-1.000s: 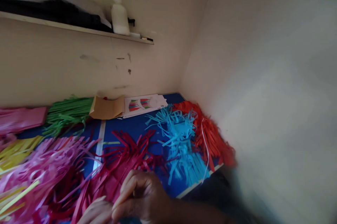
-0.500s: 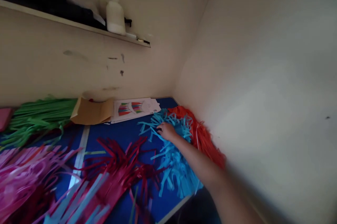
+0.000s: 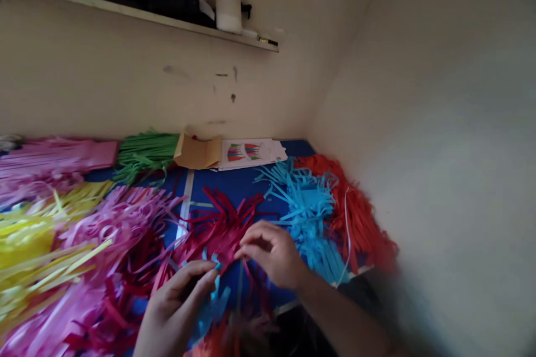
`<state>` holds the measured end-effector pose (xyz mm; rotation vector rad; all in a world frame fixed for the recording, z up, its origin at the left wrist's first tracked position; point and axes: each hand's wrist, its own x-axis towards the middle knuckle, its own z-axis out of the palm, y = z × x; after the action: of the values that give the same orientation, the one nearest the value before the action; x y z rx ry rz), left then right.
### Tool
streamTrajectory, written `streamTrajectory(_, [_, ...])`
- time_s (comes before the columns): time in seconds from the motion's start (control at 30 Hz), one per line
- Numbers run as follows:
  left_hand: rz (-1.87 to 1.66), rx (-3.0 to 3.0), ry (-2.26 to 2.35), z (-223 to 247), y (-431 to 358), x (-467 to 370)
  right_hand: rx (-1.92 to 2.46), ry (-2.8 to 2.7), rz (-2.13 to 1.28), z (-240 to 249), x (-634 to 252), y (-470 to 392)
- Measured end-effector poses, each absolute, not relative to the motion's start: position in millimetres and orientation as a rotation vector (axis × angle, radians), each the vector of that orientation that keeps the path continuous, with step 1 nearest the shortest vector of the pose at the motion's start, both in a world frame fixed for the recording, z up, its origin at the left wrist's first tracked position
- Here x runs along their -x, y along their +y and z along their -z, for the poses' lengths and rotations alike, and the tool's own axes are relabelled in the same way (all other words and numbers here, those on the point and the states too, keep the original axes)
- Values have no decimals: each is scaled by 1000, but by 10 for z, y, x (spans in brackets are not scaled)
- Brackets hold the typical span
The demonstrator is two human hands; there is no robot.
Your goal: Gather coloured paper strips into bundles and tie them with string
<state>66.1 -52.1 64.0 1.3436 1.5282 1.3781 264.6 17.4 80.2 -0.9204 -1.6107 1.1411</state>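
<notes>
My left hand [image 3: 180, 306] is closed in a pinch on a light blue paper tassel [image 3: 209, 309], whose strips hang below the fingertips. Just right of it, my right hand [image 3: 274, 251] has thumb and fingers drawn together in a pinch; whatever lies between them is too small to make out. Behind both hands spreads a pile of dark red paper fringe [image 3: 218, 228]. Orange strips [image 3: 218, 340], blurred, show below the blue tassel. To the right of my right hand lies a heap of light blue fringe [image 3: 310, 206].
Orange-red fringe [image 3: 364, 223] lies against the right wall. Pink fringe [image 3: 121, 217], yellow fringe [image 3: 29, 239] and green fringe [image 3: 146, 150] cover the left side. A brown paper flap [image 3: 199, 151] and a printed sheet [image 3: 255, 153] lie at the back. A white bottle [image 3: 228, 2] stands on the shelf [image 3: 125, 8].
My right hand has left the light blue heap and come back toward me, to the left. My left hand has come into view with the blue tassel. The view has turned left.
</notes>
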Motion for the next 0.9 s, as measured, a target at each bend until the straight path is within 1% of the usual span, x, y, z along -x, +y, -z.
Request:
streamTrajectory(0.07, [-1305, -1265, 1454, -642, -556, -758, 850, -1415, -1344, -708, -2463, -140])
streamTrajectory(0.13, [-1257, -1244, 1439, -642, -601, -797, 861, -1224, -1440, -623, -2375, -308])
streamTrajectory(0.23, [-1232, -1347, 1458, -667, -649, -813, 908, -994, -1519, -533, -2360, -387])
streamTrajectory(0.37, [-1268, -1487, 1454, -700, -670, -846, 930, -868, -1500, -499, -2381, -419])
streamTrajectory(0.63, [-1295, -1675, 1434, -692, -684, -900, 932, -1084, -1342, -605, -2465, -494])
streamTrajectory(0.8, [-1349, -1886, 1412, -779, -670, -918, 886, -1135, -1395, -582, -2507, -481])
streamTrajectory(0.9, [-1378, -1914, 1432, -809, -700, -961, 891, -1245, -1320, -564, -2520, -496])
